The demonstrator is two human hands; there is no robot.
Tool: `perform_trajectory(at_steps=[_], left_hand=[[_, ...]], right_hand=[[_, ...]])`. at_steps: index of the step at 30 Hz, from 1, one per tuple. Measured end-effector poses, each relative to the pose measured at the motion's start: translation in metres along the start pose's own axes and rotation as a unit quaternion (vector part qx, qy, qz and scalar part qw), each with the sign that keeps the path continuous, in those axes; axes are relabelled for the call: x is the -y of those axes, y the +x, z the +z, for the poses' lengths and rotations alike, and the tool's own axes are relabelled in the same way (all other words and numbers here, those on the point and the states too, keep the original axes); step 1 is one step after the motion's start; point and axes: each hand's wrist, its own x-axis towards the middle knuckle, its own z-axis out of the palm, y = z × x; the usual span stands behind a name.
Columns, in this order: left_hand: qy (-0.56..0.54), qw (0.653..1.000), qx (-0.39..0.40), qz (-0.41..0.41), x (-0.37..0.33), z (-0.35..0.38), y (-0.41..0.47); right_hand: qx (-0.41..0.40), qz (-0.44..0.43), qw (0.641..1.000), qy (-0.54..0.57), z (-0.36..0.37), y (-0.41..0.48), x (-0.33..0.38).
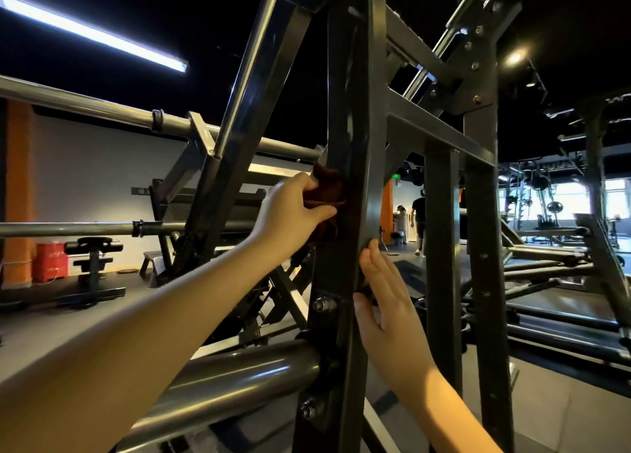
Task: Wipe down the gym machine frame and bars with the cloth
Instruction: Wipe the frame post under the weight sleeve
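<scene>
Brown cloth: soft, light, easily bunched. It is gripped by left hand and pressed on dark frame post. Right hand is laid flat on post side, fingers straight, nothing held. Post is hard and heavy, likely smooth and slippery. Cloth is best held by bunched middle, so loose ends are kept off bolts.

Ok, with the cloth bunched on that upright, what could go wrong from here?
1. The left hand grips the dark brown cloth against the dark steel upright post, with a fold hanging loose. If the wipe goes downward, the fold might snag on the hex bolt below.
2. The right hand lies flat on the post's edge, lower down. A downward wipe could run into it, or its fingers could scrape that bolt.
</scene>
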Motion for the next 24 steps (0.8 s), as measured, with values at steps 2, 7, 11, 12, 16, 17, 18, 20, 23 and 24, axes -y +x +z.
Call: perform_trajectory(at_steps=[2, 7, 11, 12, 16, 17, 18, 20, 23, 24], left_hand=[[0.013, 0.999, 0.025, 0.023, 0.000, 0.001, -0.013], [0.023, 0.997, 0.069, 0.039, -0.001, -0.003, -0.026], [0.024, 0.998, 0.060, 0.012, -0.008, -0.002, -0.029], [0.027, 0.997, 0.075, 0.000, -0.009, -0.005, -0.031], [0.062, 0.980, 0.185, -0.024, -0.003, -0.024, -0.048], [0.071, 0.977, 0.197, -0.027, -0.002, -0.030, -0.054], [0.078, 0.975, 0.206, -0.031, 0.000, -0.035, -0.059], [0.085, 0.966, 0.240, -0.040, 0.001, -0.043, -0.071], [0.103, 0.955, 0.273, -0.048, 0.002, -0.051, -0.089], [0.114, 0.954, 0.271, -0.063, 0.001, -0.055, -0.096]], right_hand=[[-0.022, -0.007, 1.000, 0.006, 0.004, -0.001, 0.000], [-0.044, -0.020, 0.999, 0.022, 0.007, -0.001, 0.001], [-0.007, -0.015, 1.000, -0.015, -0.006, -0.001, 0.009], [-0.004, -0.017, 1.000, -0.024, -0.010, 0.000, 0.012], [-0.049, -0.074, 0.993, -0.082, -0.021, 0.001, 0.018], [-0.034, -0.063, 0.995, -0.065, -0.022, -0.001, 0.022], [-0.016, -0.062, 0.997, -0.047, -0.023, -0.003, 0.027], [0.021, -0.097, 0.994, -0.055, -0.019, -0.006, 0.040], [0.140, -0.126, 0.979, -0.075, -0.004, -0.013, 0.058], [0.160, -0.106, 0.980, -0.058, 0.001, -0.016, 0.062]])
